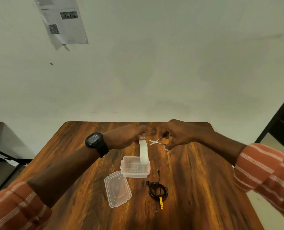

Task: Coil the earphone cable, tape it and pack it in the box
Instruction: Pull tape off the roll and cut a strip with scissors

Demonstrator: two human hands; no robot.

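Lying on the wooden desk toward its near edge, the black earphone cable is seen gathered into a loose round coil, with one free end trailing toward the far edge and a yellow strip lying at the near side of the coil, its long axis running roughly near to far. Just left of the coil, the clear lid is laid flat, its long axis angled from far-left to near-right. Beyond the lid and touching its far corner, the open clear box is set near the desk's middle, its long axis parallel to the far edge. Above the box a strip of translucent tape is held hanging, its long axis almost vertical; whether its lower end touches the box cannot be told. Its upper end is pinched by the closed fingers of the left hand, whose wrist bears a black watch. Just beside the tape, small scissors are gripped by the right hand, the blades parted and pointed left at the tape.
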